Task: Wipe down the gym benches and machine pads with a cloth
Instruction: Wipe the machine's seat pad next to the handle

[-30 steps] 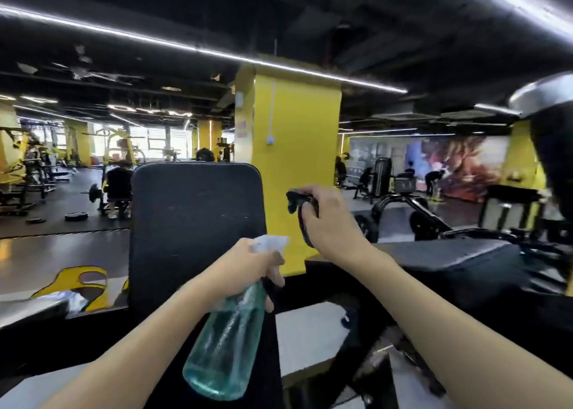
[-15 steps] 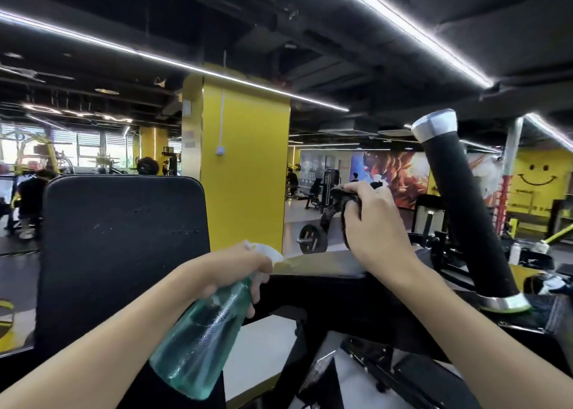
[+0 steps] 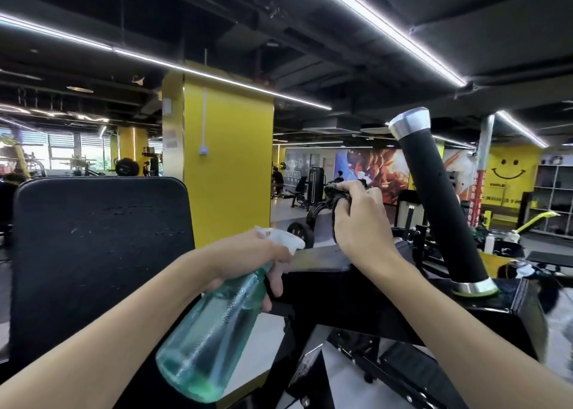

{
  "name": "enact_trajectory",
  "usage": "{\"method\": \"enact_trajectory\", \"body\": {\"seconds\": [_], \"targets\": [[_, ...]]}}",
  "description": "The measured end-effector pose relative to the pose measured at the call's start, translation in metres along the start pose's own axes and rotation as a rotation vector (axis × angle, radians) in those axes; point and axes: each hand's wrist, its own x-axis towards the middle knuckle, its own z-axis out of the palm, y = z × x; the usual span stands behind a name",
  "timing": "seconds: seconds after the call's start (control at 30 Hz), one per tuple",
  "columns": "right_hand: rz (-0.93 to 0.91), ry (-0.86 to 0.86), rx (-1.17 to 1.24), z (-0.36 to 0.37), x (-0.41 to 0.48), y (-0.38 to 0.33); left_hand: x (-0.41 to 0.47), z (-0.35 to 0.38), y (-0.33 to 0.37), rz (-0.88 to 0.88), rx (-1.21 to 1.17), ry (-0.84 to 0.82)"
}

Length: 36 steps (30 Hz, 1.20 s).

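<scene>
Head view: your right hand [image 3: 361, 225] has its fingers curled round a bunched dark cloth [image 3: 332, 195], centre-right of frame. It's in the air above the machine's dark top ledge [image 3: 322, 261], not on any pad. Your left hand [image 3: 248, 253] grips the neck of a teal spray bottle [image 3: 210, 331]; can't tell if a finger is on the trigger. The bottle body runs lower left to upper right, nozzle aimed right at the ledge.

Black back pad [image 3: 99, 253] stands upright in the left half of frame, broad face toward you, long axis vertical. Your left hand is nearer it; the cloth hand is well off to its right. Black foam-sleeved post [image 3: 440, 210] sits just right of the cloth hand, axis tilted, chrome cap upper left, base lower right.

My read: post or ledge is the shorter reach. The pad means crossing left past the bottle.
</scene>
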Motion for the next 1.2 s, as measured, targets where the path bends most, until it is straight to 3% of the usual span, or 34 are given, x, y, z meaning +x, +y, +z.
{"method": "enact_trajectory", "body": {"seconds": [0.13,0.3,0.43,0.53,0.7,0.83,0.97,1.07,1.2], "targets": [[-0.073,-0.140,-0.063,0.006,-0.002,-0.019,0.000,0.001,-0.009,0.057,-0.084,0.110],[-0.236,-0.282,-0.082,0.037,-0.017,-0.055,0.012,0.000,-0.046,0.034,-0.388,0.407],[-0.336,-0.411,-0.176,0.077,-0.041,-0.057,0.024,0.009,-0.097,0.124,-0.317,0.688],[-0.413,-0.484,-0.327,0.106,-0.060,-0.045,0.033,0.019,-0.130,0.125,-0.224,0.667],[-0.315,-0.557,-0.413,0.136,-0.076,-0.022,0.046,0.027,-0.142,0.181,-0.287,0.518],[-0.314,-0.521,-0.445,0.146,-0.081,-0.016,0.068,0.030,-0.160,0.075,-0.307,0.525],[-0.339,-0.592,-0.446,0.151,-0.083,-0.010,0.087,0.035,-0.186,-0.101,-0.266,0.613],[-0.370,-0.579,-0.442,0.155,-0.083,-0.004,0.102,0.043,-0.207,-0.155,-0.309,0.579],[-0.396,-0.570,-0.427,0.159,-0.082,-0.003,0.123,0.048,-0.238,-0.251,-0.063,0.623]]}}
